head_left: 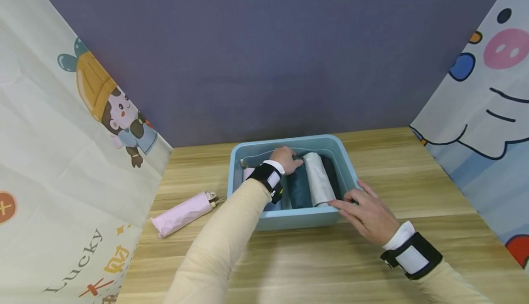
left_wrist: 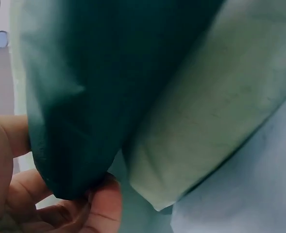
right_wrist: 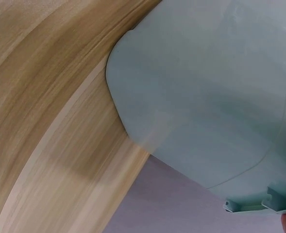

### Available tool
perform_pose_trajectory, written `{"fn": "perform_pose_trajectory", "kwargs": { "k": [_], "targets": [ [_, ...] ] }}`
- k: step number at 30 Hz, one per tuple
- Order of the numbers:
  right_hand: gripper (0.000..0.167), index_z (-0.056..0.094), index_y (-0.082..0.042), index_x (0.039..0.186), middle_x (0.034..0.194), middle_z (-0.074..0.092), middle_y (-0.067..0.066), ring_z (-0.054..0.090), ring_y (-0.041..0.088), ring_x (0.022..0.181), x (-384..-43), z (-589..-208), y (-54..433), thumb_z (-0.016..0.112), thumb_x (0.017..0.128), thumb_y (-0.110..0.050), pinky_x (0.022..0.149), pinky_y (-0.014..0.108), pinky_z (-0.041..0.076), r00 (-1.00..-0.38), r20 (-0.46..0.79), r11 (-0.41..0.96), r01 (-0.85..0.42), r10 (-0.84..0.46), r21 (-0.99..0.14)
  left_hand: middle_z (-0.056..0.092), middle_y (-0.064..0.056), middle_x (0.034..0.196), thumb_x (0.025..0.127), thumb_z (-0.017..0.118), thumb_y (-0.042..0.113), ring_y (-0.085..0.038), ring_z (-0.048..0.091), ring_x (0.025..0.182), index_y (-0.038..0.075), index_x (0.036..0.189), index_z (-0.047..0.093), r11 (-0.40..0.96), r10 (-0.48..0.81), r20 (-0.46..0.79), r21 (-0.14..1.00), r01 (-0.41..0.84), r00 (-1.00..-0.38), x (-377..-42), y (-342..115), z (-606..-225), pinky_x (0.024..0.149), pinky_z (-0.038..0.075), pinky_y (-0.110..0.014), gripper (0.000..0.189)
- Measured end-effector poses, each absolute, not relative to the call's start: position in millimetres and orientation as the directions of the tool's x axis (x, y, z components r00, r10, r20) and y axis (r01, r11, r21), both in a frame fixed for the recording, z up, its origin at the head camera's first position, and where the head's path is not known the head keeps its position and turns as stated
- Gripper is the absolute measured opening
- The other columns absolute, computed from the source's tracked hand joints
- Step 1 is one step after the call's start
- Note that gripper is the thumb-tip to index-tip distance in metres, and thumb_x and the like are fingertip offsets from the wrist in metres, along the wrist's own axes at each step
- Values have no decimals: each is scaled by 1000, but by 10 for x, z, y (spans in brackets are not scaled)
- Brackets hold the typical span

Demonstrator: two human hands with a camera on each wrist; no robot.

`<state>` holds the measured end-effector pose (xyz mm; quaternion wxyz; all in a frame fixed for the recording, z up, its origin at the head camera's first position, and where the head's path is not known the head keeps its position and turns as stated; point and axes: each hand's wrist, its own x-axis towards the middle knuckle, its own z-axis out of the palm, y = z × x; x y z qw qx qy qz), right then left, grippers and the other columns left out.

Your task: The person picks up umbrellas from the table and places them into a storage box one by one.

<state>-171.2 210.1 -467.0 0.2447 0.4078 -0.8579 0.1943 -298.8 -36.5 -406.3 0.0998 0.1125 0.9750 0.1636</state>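
Observation:
A light blue plastic bin [head_left: 297, 222] stands on the table with folded umbrellas side by side in it. My left hand [head_left: 285, 158] reaches inside, its thumb and fingers round the end of a dark green umbrella [left_wrist: 84, 111]. To the right of that one lie a white umbrella [head_left: 317, 177] and a black umbrella [head_left: 331, 173]. Pale green [left_wrist: 181, 145] and pale blue [left_wrist: 244, 189] umbrellas show beside it in the left wrist view. At the bin's front right corner, my right hand [head_left: 368, 214] touches the rim with extended fingers.
A pink folded umbrella [head_left: 183, 214] lies on the wood-grain table [head_left: 297, 267], left of the bin. Behind the table rises a dark blue-grey panel [head_left: 264, 56]. Printed curtains [head_left: 49, 125] hang at both sides. My left forearm crosses over the bin's front left part.

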Motion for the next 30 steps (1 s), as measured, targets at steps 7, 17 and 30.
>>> {"fn": "perform_pose_trajectory", "kwargs": {
  "k": [7,17,30],
  "targets": [
    [43,68,-25,119,85,50,-5,44,10,71,-1716,-4667,2107,32,104,-42,106,59,29,-543,582,590,-797,-606,-130,67,-6,118,94,58,39,-24,60,111,7,118,68,941,249,-150,273,202,-957,-3027,-347,-4168,93,47,-31,41],
    [44,68,-25,119,84,51,-5,44,9,70,-1710,-4680,2103,31,104,-43,104,61,32,-542,587,590,-797,-601,-131,64,-6,123,96,56,37,-23,57,117,6,121,66,929,246,-166,320,183,-955,-2977,-364,-4147,97,44,-30,42],
    [44,69,-26,118,85,50,-6,44,9,70,-1696,-4671,2106,32,104,-43,106,60,29,-564,572,594,-788,-596,-159,61,-7,128,96,55,40,-22,58,115,6,128,61,911,247,-216,385,150,-944,-2958,-466,-3938,92,48,-33,48]
  ]
}}
